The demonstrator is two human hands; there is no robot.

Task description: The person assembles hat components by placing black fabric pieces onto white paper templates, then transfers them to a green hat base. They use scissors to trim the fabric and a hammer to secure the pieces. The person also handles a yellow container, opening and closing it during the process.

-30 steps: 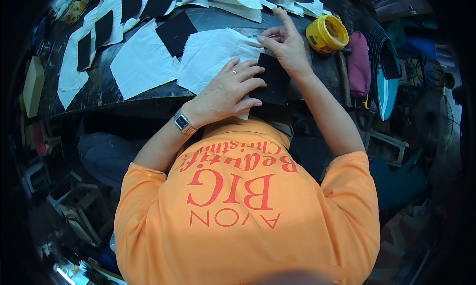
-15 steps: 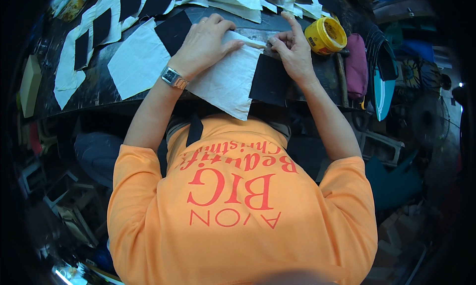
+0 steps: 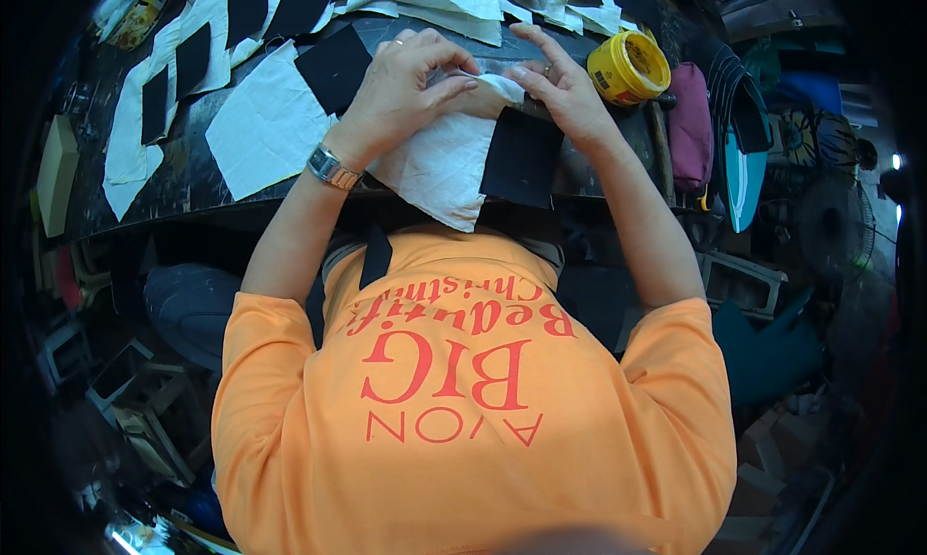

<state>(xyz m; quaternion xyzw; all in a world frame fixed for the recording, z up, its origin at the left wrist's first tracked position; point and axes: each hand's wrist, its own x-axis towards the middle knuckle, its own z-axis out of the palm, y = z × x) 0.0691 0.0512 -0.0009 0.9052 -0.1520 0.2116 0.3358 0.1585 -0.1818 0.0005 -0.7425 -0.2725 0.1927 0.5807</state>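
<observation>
A white cloth piece [image 3: 435,164] with a black square patch [image 3: 521,159] along its right side lies in front of me, its lower corner over the table's near edge. Its far edge is lifted and folded. My left hand [image 3: 401,92], wearing a watch, pinches that fold between thumb and fingers. At the fold's right end, my right hand [image 3: 570,92] grips the cloth with the thumb and curled fingers, while the index finger points up and away. Just right of this hand is an open yellow tub [image 3: 628,69] with brownish-yellow residue inside.
Another white cloth piece [image 3: 266,125] with a black patch [image 3: 333,69] lies to the left. Several similar pieces [image 3: 444,5] line the far side of the dark table [image 3: 203,196]. A maroon pouch [image 3: 689,125] and teal curved pieces [image 3: 745,179] are at the right edge.
The cloth's far edge has been raised and folded more. My right hand has moved left onto the fold's end, and my left fingers have closed on it.
</observation>
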